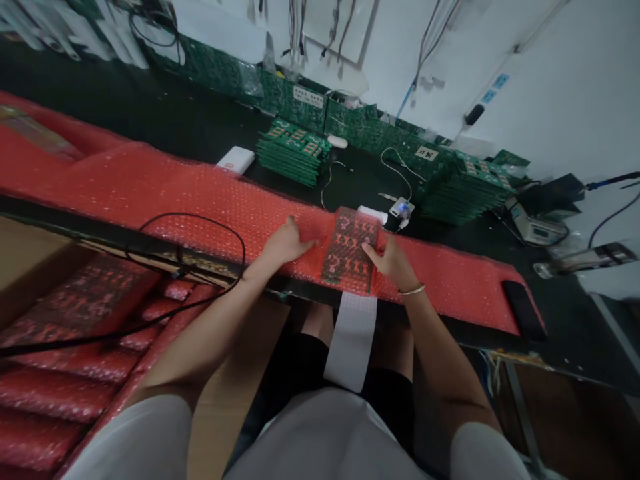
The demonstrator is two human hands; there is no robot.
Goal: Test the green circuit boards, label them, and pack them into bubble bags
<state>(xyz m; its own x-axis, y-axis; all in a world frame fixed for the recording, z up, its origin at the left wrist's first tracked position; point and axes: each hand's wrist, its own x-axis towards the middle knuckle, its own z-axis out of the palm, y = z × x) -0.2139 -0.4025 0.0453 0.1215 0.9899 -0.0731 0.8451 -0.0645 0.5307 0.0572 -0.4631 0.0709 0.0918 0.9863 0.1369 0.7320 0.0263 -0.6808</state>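
Observation:
A long sheet of red bubble wrap [200,197] lies along the bench. Near its middle sits a stack of circuit boards [350,247] covered by a layer of the wrap. My right hand [394,263] grips the stack's right edge, thumb on top and the other fingers partly hidden at its side. To the left of the boards, my left hand [284,243] rests on the wrap with thumb and index finger apart; its remaining fingers are hard to see. A white strip [353,340] hangs from the bench edge below the boards.
Behind the wrap stand bare green board stacks [293,150] and another stack [463,187]. A small white charger [401,209] with cables lies between them. Wrapped bundles [55,393] fill a box at lower left, crossed by a black cable [150,319]. A black object [523,310] lies at right.

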